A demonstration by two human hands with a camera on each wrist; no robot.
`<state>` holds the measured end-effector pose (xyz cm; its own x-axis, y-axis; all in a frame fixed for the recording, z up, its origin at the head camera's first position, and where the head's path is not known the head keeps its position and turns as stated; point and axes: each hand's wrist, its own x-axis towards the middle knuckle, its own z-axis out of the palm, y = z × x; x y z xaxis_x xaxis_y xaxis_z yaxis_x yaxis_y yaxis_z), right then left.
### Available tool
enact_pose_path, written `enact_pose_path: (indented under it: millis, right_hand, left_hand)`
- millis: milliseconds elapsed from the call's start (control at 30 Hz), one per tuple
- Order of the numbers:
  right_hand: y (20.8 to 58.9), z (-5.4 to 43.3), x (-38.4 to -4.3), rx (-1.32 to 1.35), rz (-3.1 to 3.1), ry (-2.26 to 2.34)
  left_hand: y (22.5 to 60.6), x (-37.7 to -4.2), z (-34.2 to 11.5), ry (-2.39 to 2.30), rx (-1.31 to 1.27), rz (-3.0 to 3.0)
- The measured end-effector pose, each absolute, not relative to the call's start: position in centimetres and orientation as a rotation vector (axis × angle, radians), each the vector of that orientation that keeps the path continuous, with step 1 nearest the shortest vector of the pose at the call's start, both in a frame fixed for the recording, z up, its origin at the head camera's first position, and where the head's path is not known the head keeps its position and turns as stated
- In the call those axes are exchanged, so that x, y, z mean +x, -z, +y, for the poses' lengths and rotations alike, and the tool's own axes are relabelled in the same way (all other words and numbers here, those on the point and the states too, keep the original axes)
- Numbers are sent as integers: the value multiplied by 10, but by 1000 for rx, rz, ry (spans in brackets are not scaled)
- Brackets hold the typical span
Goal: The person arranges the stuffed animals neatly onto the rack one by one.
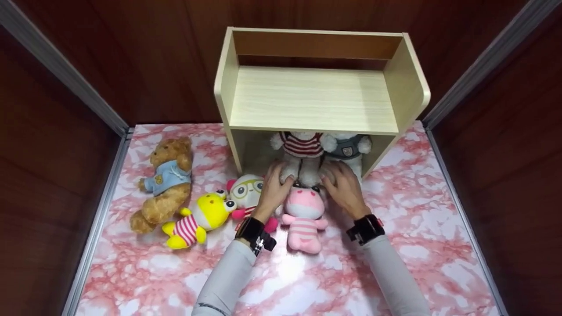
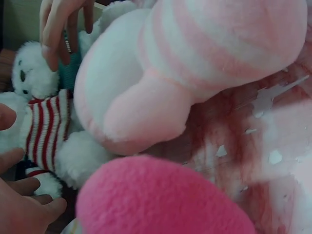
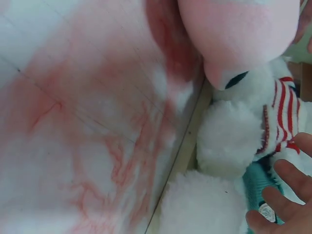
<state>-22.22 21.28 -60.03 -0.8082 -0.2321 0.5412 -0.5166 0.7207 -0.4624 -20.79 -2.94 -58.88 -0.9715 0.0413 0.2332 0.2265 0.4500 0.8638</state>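
Observation:
A white plush toy in a red-striped sweater sits inside the lower compartment of a wooden shelf. Beside it, on the right, sits another white plush in a teal-grey sweater. The shelf board hides both heads in the head view. My left hand is at the striped plush's left-side foot, fingers loosely bent. Close to its other foot, my right hand has its fingers spread, as the right wrist view shows. Contact with the feet is unclear. Between my wrists lies a pink striped plush.
A plush with yellow glasses lies partly under my left forearm. Further left are a yellow frog plush and a brown teddy bear in a blue hoodie. Dark wooden panels surround the pink marbled surface.

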Motion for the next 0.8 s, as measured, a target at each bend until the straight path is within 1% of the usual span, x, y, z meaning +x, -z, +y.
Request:
enact_pose_path:
  millis: [200, 333, 567, 800]
  right_hand:
    - [595, 213, -215, 543, -2467, -865]
    - [594, 210, -211, 558, -2456, -877]
    - [592, 213, -204, 507, -2461, -885]
    - [588, 222, -200, 537, -2412, -886]
  left_hand:
    - [577, -199, -47, 1558, -262, -2494]
    - [571, -192, -68, 1563, -269, -2429]
    - [560, -180, -107, 1509, -233, -2338]
    - [553, -176, -143, 1306, -179, -2176]
